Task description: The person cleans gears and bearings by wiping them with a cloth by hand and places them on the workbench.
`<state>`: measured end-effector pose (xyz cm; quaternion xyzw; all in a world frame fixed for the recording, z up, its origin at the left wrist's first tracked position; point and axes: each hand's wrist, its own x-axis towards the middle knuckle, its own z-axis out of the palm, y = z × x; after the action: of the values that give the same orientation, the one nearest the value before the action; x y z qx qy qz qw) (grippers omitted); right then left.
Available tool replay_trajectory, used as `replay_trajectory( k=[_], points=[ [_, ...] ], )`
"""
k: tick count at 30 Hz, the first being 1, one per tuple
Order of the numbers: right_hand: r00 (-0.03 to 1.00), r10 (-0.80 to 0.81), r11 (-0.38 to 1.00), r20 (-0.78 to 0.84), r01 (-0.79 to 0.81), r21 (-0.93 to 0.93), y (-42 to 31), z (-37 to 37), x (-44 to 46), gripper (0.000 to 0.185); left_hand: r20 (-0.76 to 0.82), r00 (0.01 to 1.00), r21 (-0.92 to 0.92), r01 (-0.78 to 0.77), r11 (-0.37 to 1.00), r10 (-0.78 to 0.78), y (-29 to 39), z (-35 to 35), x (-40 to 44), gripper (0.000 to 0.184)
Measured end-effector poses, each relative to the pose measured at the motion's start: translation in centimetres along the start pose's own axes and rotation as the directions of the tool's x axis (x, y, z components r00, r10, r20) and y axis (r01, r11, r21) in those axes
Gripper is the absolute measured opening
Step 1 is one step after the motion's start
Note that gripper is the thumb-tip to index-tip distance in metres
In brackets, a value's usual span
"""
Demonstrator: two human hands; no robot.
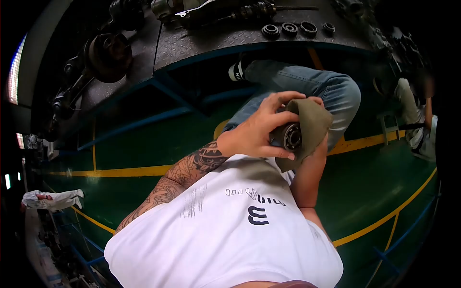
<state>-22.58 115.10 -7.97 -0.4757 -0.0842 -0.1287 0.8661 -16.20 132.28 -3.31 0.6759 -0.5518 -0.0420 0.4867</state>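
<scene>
My left hand [269, 125], at the end of a tattooed forearm, curls around a dark metal ball bearing [292, 136], with the thumb below and fingers above. The balls show in the bearing's ring, which faces the camera. An olive-brown cloth [314, 127] drapes against the bearing's right side. My right hand [317, 101] is mostly hidden behind this cloth, gripping it from the far side; only a few fingertips show at the top. Both hands are held over my lap, in front of my white shirt [240, 216] and bent jeans leg [331, 91].
Ahead stands a metal-topped workbench [216, 43] on a blue frame. A row of several ring-shaped parts [289, 29] lies near its edge, with a gear shaft [254, 10] behind. A rusty drum [109, 57] sits left. Other people [53, 199] appear at both sides.
</scene>
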Motion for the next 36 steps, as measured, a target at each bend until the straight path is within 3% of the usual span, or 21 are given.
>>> replay_trajectory(
  k=[2, 5, 9, 12, 14, 18, 21, 25, 28, 31, 35, 36],
  points=[
    [1.0, 0.019, 0.987, 0.012, -0.02, 0.16, 1.2, -1.0, 0.6, 0.051, -0.028, 0.999, 0.109, -0.013, 0.994, 0.016, 0.7, -0.6, 0.1, 0.068],
    [0.999, -0.034, 0.994, -0.021, 0.036, 0.099, 2.0, -0.2, 1.3, 0.054, -0.15, 0.989, 0.21, 0.027, 0.977, 0.005, 0.5, -1.0, -0.4, 0.067],
    [0.998, -0.058, 0.984, 0.035, 0.051, 0.171, 1.3, 0.5, 1.4, 0.056, -0.311, 0.949, 0.306, 0.043, 0.951, 0.057, 0.4, -0.1, -0.4, 0.069],
    [0.994, -0.103, 0.99, 0.044, 0.098, 0.098, 0.7, -0.4, 2.1, 0.056, -0.259, 0.966, 0.179, 0.076, 0.981, -0.028, -0.3, 0.8, -0.2, 0.072],
    [0.988, -0.15, 0.989, 0.037, 0.151, -0.004, 0.9, -1.4, 2.0, 0.056, -0.118, 0.992, 0.177, 0.068, 0.982, -0.048, -0.2, 0.5, 0.3, 0.074],
    [0.998, -0.061, 0.998, 0.035, 0.06, 0.03, -0.8, -2.0, 1.1, 0.056, -0.055, 0.991, -0.085, 0.116, 0.99, -0.12, -0.5, 1.1, 0.1, 0.072],
    [0.994, -0.042, 0.995, 0.097, 0.051, -0.09, -1.3, -2.9, 1.1, 0.055, -0.04, 0.995, -0.019, 0.092, 0.996, -0.092, -0.7, 1.3, 0.2, 0.071],
    [0.988, -0.055, 0.997, 0.146, 0.063, -0.047, -1.2, -2.8, 1.4, 0.057, -0.101, 0.994, 0.116, 0.043, 0.992, -0.031, -0.2, 1.1, 0.4, 0.071],
    [0.982, -0.039, 0.999, 0.187, 0.045, -0.029, -1.1, -2.0, 1.5, 0.057, -0.254, 0.967, 0.277, 0.05, 0.96, 0.023, 0.0, 1.1, 0.5, 0.071],
    [0.987, -0.076, 0.994, 0.145, 0.086, -0.063, -1.1, -1.5, 1.8, 0.055, -0.298, 0.953, 0.282, 0.044, 0.958, 0.044, 0.0, 1.2, 1.0, 0.073],
    [0.986, -0.135, 0.991, 0.098, 0.133, 0.032, -0.2, -2.5, 1.8, 0.051, -0.056, 0.998, 0.313, 0.016, 0.949, 0.002, -0.1, 0.1, 1.7, 0.083],
    [0.988, -0.133, 0.99, 0.085, 0.128, 0.056, -0.2, -2.7, 1.9, 0.05, -0.059, 0.998, 0.202, 0.036, 0.979, -0.024, -0.3, 0.2, 1.8, 0.078]
  ],
)
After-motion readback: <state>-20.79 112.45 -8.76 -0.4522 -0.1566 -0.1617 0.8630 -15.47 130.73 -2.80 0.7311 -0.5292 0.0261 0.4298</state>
